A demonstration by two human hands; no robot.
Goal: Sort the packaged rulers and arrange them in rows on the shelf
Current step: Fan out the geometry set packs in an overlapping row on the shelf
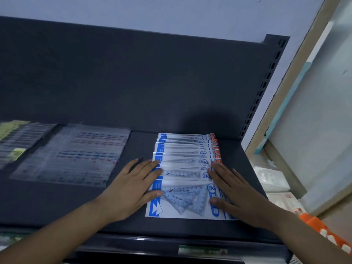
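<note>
Lower centre: fanned row of packaged rulers (185, 172) on dark shelf (133, 221) | left hand (131, 185), right hand (238, 189) spread flat, squeezing its sides | risk: slippery sleeves probably buckle or skew.

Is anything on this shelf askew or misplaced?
Only slightly: in the blue-white packs, the left edges are a little staggered, not one straight line. The left hand and right hand lie flat at its sides. The clear packs are too blurred to judge.

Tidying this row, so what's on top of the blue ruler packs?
The left hand and right hand rest flat on the ruler packs, one at each side edge. They cover the print beneath.
</note>
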